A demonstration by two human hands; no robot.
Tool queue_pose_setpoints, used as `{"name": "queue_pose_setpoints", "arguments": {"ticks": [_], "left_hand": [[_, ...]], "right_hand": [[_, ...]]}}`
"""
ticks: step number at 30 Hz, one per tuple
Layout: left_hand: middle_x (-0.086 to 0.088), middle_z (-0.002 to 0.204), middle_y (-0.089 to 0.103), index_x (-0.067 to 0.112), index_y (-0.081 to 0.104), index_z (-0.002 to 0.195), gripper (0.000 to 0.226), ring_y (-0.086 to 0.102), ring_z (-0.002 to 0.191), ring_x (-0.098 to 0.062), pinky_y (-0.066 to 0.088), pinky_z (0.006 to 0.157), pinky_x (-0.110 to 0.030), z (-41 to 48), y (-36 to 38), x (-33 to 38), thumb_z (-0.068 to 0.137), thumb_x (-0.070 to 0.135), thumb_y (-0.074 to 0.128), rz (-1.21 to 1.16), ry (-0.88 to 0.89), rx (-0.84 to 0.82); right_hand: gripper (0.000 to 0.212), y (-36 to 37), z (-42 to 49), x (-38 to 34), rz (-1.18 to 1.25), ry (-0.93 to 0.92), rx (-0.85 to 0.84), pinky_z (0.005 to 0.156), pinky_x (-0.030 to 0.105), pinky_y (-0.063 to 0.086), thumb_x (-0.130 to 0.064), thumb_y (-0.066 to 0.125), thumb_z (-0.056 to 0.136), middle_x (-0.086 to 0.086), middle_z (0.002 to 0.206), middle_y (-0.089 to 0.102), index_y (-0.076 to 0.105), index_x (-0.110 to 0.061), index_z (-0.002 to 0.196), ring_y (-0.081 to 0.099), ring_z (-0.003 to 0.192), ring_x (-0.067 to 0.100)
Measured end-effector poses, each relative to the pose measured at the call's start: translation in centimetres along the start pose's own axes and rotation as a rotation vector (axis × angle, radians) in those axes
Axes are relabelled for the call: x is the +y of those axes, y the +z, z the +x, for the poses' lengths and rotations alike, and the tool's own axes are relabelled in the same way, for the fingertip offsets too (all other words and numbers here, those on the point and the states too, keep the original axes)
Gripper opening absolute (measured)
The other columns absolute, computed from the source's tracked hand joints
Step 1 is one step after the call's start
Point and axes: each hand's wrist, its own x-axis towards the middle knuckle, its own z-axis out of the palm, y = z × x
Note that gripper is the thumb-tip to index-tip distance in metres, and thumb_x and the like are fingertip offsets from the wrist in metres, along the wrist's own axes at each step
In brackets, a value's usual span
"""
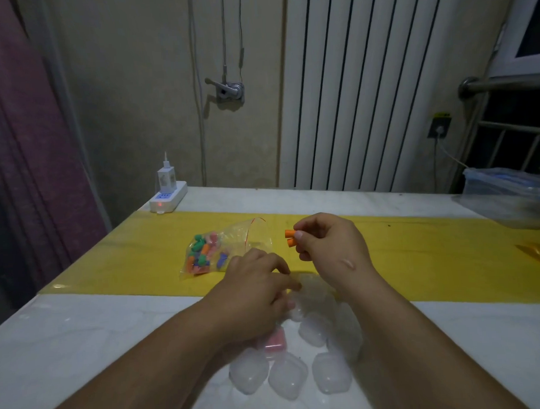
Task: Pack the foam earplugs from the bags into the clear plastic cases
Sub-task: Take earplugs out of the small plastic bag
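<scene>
Just right of the zip bag (221, 249), the right hand (328, 248) is pinching two orange foam earplugs (290, 237) while the left hand (256, 284) is curling over a clear case (308, 297), grip unclear, so a slackening pinch is risking a dropped plug.

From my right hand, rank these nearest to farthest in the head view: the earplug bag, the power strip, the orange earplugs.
1. orange earplugs, pinched in the right hand.
2. earplug bag, just to its left.
3. power strip, far back left.
</scene>
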Motion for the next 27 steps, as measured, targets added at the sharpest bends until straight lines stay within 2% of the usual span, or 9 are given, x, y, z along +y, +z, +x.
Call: {"name": "queue_pose_setpoints", "arguments": {"ticks": [3, 6, 9, 12, 16, 21, 23, 25, 27], "left_hand": [[0.018, 0.115, 0.05, 0.039, 0.061, 0.101, 0.021, 0.034, 0.115, -0.008, 0.03, 0.099, -0.035, -0.2, -0.5, 0.3, 0.082, 0.047, 0.065, -0.169, -0.031, 0.003], [0.018, 0.09, 0.058, 0.034, 0.057, 0.08, 0.017, 0.051, 0.093, -0.006, 0.046, 0.082, -0.028, -0.5, -1.1, -0.1, 0.078, 0.033, 0.074, -0.446, -0.175, 0.184], [0.009, 0.082, 0.066, 0.032, 0.064, 0.085, 0.027, 0.061, 0.072, -0.011, 0.056, 0.069, -0.034, -0.8, -2.1, -1.1, 0.076, 0.01, 0.077, -0.847, -0.286, 0.365], [-0.001, 0.094, 0.069, 0.025, 0.071, 0.1, 0.04, 0.063, 0.072, -0.015, 0.058, 0.069, -0.037, -1.1, -3.0, -1.6, 0.08, -0.009, 0.068, -1.113, -0.276, 0.375], [-0.001, 0.088, 0.071, 0.015, 0.071, 0.094, 0.035, 0.064, 0.077, -0.011, 0.053, 0.067, -0.036, -1.1, -2.9, -2.3, 0.078, -0.016, 0.066, -1.223, -0.25, 0.403], [0.006, 0.09, 0.074, 0.013, 0.07, 0.093, 0.034, 0.067, 0.085, -0.005, 0.056, 0.069, -0.032, -1.1, -2.9, -2.4, 0.077, -0.017, 0.065, -1.235, -0.234, 0.403], [0.005, 0.096, 0.074, 0.012, 0.07, 0.095, 0.035, 0.069, 0.09, -0.007, 0.058, 0.075, -0.041, -1.1, -2.9, -2.4, 0.078, -0.018, 0.064, -1.235, -0.253, 0.403], [0.003, 0.097, 0.074, 0.011, 0.07, 0.096, 0.035, 0.069, 0.092, -0.01, 0.056, 0.08, -0.048, -1.1, -2.9, -2.3, 0.078, -0.018, 0.064, -1.246, -0.258, 0.402], [0.002, 0.097, 0.074, 0.009, 0.07, 0.098, 0.035, 0.07, 0.092, -0.011, 0.056, 0.081, -0.047, -1.1, -2.9, -2.4, 0.077, -0.019, 0.065, -1.252, -0.253, 0.396]], "right_hand": [[0.014, 0.0, -0.1, -0.1, 0.013, -0.005, 0.008, 0.072, 0.042, 0.06, -0.006, 0.064, 0.089, -0.001, 0.073, 0.072, 0.066, -0.017, 0.081, 0.066, 0.066, 0.016], [0.012, -0.1, -0.1, -0.1, 0.035, -0.001, 0.026, 0.072, 0.041, 0.06, -0.007, 0.064, 0.089, -0.002, 0.071, 0.072, 0.066, -0.017, 0.082, 0.066, 0.066, 0.015], [0.009, -0.2, -0.2, -0.1, 0.051, -0.003, 0.022, 0.067, 0.038, 0.059, -0.007, 0.063, 0.089, -0.002, 0.069, 0.072, 0.065, -0.014, 0.083, 0.064, 0.062, 0.013], [0.012, 0.0, -0.6, -0.3, 0.077, 0.011, -0.032, 0.059, 0.032, 0.055, -0.006, 0.061, 0.09, -0.001, 0.069, 0.071, 0.067, -0.015, 0.085, 0.061, 0.056, 0.012], [0.022, 0.5, -1.0, -0.5, 0.128, 0.044, -0.126, 0.065, 0.033, 0.059, -0.001, 0.062, 0.089, -0.001, 0.067, 0.071, 0.074, -0.018, 0.081, 0.064, 0.06, 0.013], [0.024, 0.6, -1.5, -1.3, 0.227, 0.129, -0.152, 0.065, 0.036, 0.057, 0.003, 0.052, 0.086, 0.008, 0.069, 0.071, 0.075, -0.003, 0.081, 0.063, 0.062, 0.019], [0.025, 0.7, -1.5, -1.6, 0.267, 0.181, -0.189, 0.064, 0.036, 0.056, -0.013, 0.056, 0.092, 0.014, 0.071, 0.07, 0.074, 0.002, 0.082, 0.062, 0.061, 0.021], [0.045, 0.8, -1.6, -1.6, 0.27, 0.221, -0.239, 0.06, 0.034, 0.055, -0.04, 0.058, 0.092, 0.014, 0.07, 0.071, 0.073, 0.002, 0.083, 0.062, 0.059, 0.02], [0.05, 1.0, -1.7, -1.4, 0.265, 0.22, -0.283, 0.06, 0.032, 0.053, -0.046, 0.063, 0.084, 0.004, 0.059, 0.066, 0.073, 0.003, 0.084, 0.061, 0.057, 0.018]]}}
